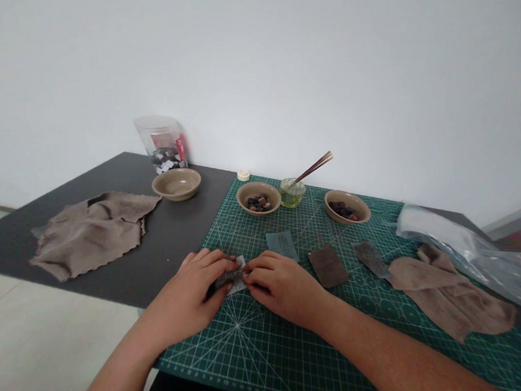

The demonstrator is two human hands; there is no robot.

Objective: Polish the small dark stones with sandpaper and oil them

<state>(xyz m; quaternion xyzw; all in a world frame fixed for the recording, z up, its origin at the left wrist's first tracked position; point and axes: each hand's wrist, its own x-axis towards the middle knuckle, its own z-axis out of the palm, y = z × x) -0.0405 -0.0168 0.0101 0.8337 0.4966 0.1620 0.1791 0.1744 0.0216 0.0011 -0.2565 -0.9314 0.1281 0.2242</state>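
A small grey piece of sandpaper lies between my hands, low over the green cutting mat. My left hand has its fingers curled around the left part of that piece. My right hand is closed in a pinch at its right edge; whatever lies between these fingertips is hidden. Just beyond my right hand are a blue-grey sheet of sandpaper, a brown sheet and a dark grey sheet.
Bowls of stones flank a glass jar holding thin sticks. Left are another bowl, a tilted clear tub and a brown cloth. Right lie a second cloth and plastic bag.
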